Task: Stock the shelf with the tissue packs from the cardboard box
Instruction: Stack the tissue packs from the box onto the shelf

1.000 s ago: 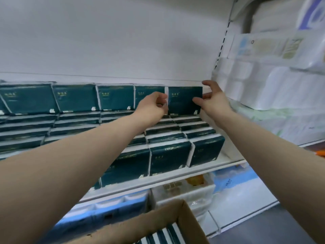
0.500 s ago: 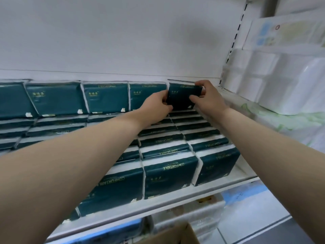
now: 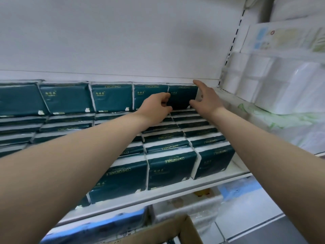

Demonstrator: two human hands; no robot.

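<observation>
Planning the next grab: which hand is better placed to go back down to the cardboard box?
Probably right. The right hand is open, fingers spread beside the rear-row tissue pack, seemingly gripping nothing. The left hand is curled against that pack's left edge. The cardboard box sits bottom centre, slightly right.

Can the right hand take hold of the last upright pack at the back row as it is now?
Probably yes. The right hand is open right beside that tissue pack, at its right edge, with nothing between them; the left hand is at its other edge.

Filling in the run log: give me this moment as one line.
stage: placing | left hand: on dark green tissue pack | right hand: open beside it | white shelf: nearly full
</observation>
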